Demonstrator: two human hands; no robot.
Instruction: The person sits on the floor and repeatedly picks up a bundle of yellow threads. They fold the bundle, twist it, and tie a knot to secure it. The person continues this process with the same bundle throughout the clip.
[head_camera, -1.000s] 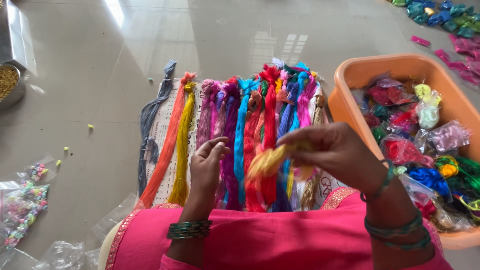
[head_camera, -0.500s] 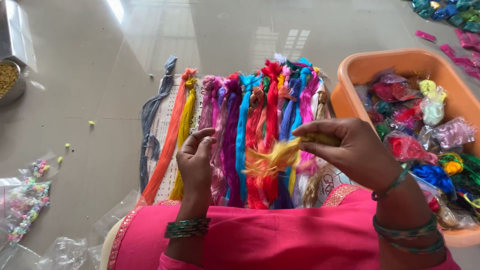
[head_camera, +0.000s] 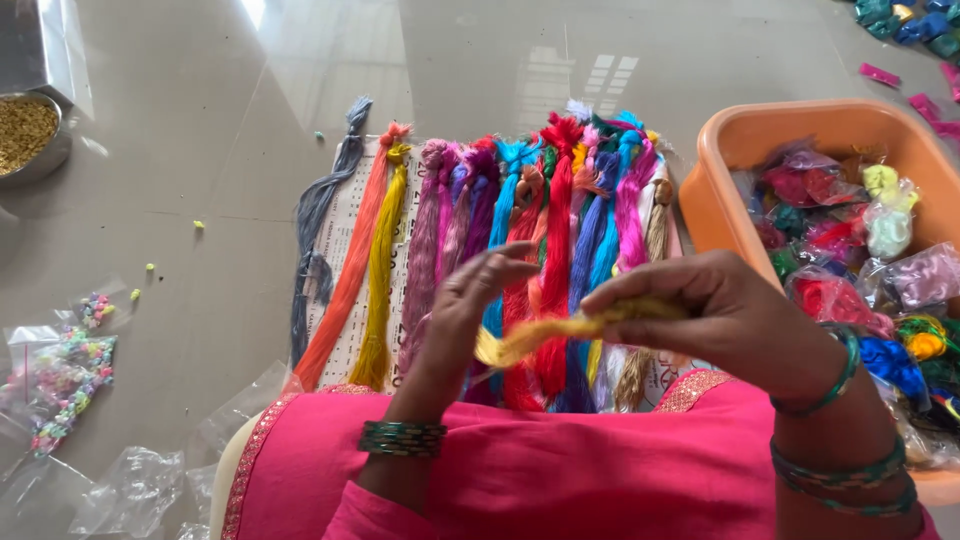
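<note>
I hold a yellow skein (head_camera: 560, 332) between my two hands, above the row of skeins (head_camera: 500, 250) lying on the paper (head_camera: 345, 240). My right hand (head_camera: 720, 320) pinches one end tight; my left hand (head_camera: 470, 300) touches the other end with loose, half-open fingers, so the hands are a little apart. I think the loose end can slip from my left fingers and fall into the row, and the threads may tangle with the red or blue ones under it. If I pull too hard, strands can come out. The orange tub (head_camera: 720, 200) stands just beside my right wrist, so my arm may knock its bags.
</note>
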